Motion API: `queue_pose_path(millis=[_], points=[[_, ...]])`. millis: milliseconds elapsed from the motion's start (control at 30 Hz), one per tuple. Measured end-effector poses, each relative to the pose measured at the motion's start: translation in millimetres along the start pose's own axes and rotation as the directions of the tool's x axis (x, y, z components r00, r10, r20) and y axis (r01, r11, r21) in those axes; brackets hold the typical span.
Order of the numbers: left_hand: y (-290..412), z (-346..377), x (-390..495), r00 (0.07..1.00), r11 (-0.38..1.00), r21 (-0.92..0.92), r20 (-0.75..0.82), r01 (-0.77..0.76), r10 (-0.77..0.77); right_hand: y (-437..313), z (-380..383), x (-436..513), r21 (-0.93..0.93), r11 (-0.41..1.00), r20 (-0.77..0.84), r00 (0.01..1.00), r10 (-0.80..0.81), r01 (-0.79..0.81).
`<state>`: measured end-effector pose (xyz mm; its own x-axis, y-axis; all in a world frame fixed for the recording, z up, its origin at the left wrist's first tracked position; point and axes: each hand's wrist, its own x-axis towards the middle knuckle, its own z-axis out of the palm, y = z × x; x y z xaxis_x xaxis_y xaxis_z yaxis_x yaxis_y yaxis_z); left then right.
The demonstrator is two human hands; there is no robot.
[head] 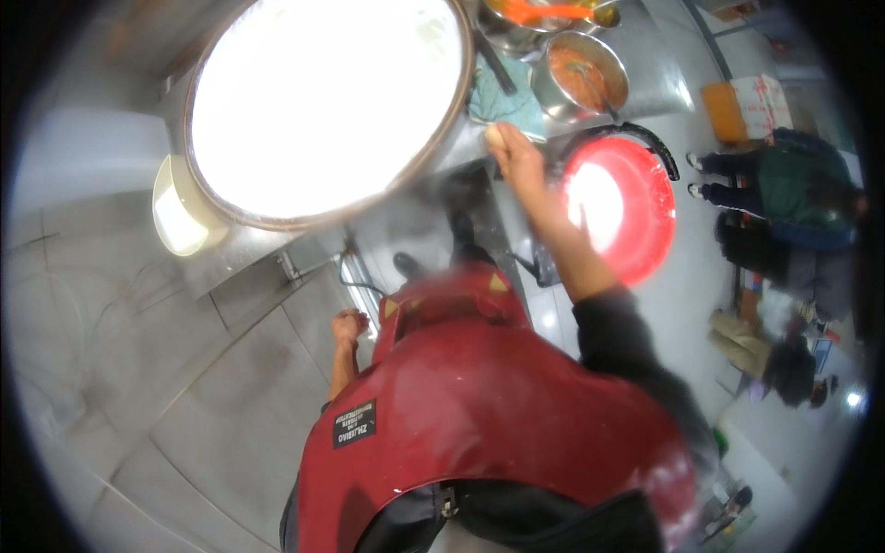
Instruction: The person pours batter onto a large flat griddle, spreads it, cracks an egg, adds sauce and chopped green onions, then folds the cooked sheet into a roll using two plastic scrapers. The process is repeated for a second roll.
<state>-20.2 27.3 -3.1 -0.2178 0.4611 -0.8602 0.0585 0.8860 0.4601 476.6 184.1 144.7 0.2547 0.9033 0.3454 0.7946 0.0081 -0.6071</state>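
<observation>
My right hand (520, 160) is closed around the end of a pale, rounded thing (494, 136) that I cannot identify, near the counter's edge. Just beyond it lies a folded teal cloth (508, 104) with a dark handle (494, 62) across it. A steel pot of orange-red sauce (581, 72), a utensil standing in it, is right of the cloth. To the left, a large round surface (325, 110) with a brown rim is washed out by glare. My left hand (350, 326) hangs low beside my red apron (484, 415), fingers curled; whether it holds anything is unclear.
A red plastic basin (639, 214) with a glaring white inside stands below the counter at right. A cream container (183, 207) sits by the round surface's left rim. More steel pots (511, 31), one with an orange utensil, stand at the back. Several people are farther off at right.
</observation>
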Motion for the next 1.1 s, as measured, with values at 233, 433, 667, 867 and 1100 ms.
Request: queue_pose_path(millis=[233,433,667,867,1100], points=[[51.9,5.9,-45.0,0.985,0.986,0.055,0.082,-0.155,0.151,-30.8,-22.4,25.8,0.656,0.452,0.332,0.769,0.547,-0.605],[258.6,45.1,-103.1,0.535,0.403,0.423,0.260,-0.811,0.804,-129.6,-27.7,115.7,0.412,0.743,0.710,0.697,0.101,-0.527],[410.3,101.7,-119.1,0.356,0.351,0.066,0.255,-0.934,0.899,-200.6,67.2,198.5,0.446,0.831,0.815,0.535,-0.224,-0.332],[455.7,111.7,-60.4,0.480,0.490,-0.016,0.175,-0.872,0.860,-183.7,129.7,245.9,0.609,0.793,0.661,0.568,-0.490,-0.025],[471.0,138.1,-4.8,0.486,0.468,0.138,0.152,-0.873,0.861,-154.2,177.4,269.2,0.476,0.872,0.711,0.533,-0.459,0.115]])
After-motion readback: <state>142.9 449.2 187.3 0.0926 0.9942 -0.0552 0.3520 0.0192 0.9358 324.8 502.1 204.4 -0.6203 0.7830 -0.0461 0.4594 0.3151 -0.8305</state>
